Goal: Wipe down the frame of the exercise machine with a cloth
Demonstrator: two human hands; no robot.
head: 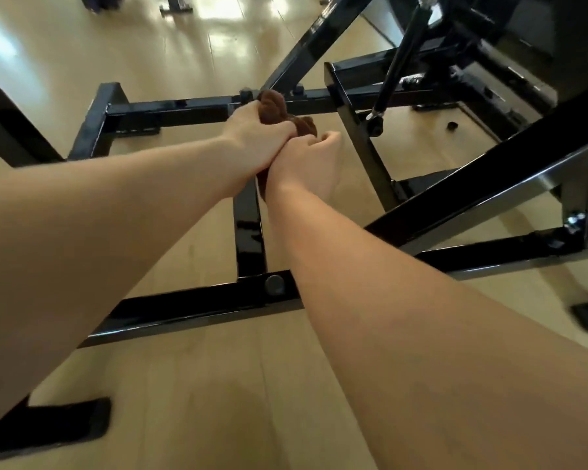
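Both bare forearms extend forward over the black steel frame (250,228) of the exercise machine, which stands on a pale wood floor (190,385). The left hand (255,137) grips a bunched brown cloth (274,105), fingers curled around it, holding it against the far crossbar of the frame just beyond the knuckles. A further fold of the cloth shows to the right of the left hand, just ahead of the right hand (306,161). The right hand lies touching the left at the wrist, its fingers curled inward; whether they pinch the cloth cannot be told. Beneath both hands a lengthwise bar runs back toward a near crossbar carrying a round bolt cap (275,284). A diagonal strut (489,184) passes to the right of the right hand.
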